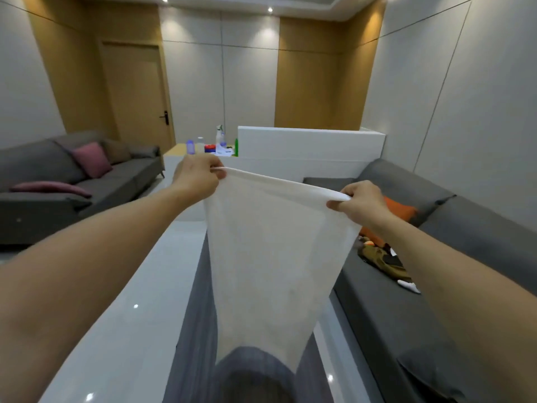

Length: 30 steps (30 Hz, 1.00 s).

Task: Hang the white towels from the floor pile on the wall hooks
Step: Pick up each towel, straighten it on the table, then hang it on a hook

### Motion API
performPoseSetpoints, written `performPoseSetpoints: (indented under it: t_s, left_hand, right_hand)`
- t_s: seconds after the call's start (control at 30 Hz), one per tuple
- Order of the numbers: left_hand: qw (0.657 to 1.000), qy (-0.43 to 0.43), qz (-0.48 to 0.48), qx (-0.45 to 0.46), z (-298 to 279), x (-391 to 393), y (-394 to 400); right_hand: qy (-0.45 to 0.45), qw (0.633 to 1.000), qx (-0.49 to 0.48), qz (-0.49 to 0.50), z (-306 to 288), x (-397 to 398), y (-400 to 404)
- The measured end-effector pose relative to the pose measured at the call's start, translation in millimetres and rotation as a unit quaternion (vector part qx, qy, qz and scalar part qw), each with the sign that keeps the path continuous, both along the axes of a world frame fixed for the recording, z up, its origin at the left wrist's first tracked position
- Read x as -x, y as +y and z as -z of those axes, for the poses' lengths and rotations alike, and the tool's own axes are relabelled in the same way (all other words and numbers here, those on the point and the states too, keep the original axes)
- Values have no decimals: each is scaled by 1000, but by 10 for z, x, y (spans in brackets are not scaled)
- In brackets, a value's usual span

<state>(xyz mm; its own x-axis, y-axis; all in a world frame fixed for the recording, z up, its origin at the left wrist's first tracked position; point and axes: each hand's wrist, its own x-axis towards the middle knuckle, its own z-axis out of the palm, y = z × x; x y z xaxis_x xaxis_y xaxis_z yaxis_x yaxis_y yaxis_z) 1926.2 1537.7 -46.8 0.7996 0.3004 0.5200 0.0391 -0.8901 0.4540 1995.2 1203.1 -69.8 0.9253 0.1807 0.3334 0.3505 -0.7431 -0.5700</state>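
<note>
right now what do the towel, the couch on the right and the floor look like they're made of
White towel: thin woven cloth, probably cotton; it hangs limp, and light passes through it. Both hands pinch its top edge.
Right couch: dark grey matte upholstery fabric, no shine.
Floor: glossy pale tile or polished stone; it mirrors the ceiling lights as bright spots.

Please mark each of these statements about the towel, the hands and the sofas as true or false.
1. Both hands hold the white towel by its top edge. True: left hand, right hand.
2. The towel lies folded on the floor. False: it hangs spread between the hands.
3. A pink cushion sits on the left sofa. True.
4. The door stands open. False: it is closed.
</note>
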Motion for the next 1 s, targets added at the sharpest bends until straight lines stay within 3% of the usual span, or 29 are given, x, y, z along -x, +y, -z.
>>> performPoseSetpoints:
  t_s: [0.37, 0.7, 1.0]
  left_hand:
    - [995, -19, -94, -19, -12, -236, 458]
    - [994, 35, -101, 3, 487, -1744, 1401]
    - [994, 8, -112, -9, 239, -2787, 2078]
  right_hand:
    - [-6, 998, 42, -56, -26, -720, 558]
    - [18, 996, 84, -33, 287, -2196, 1528]
    - [-40, 996, 80, -4, 62, -3174, 2215]
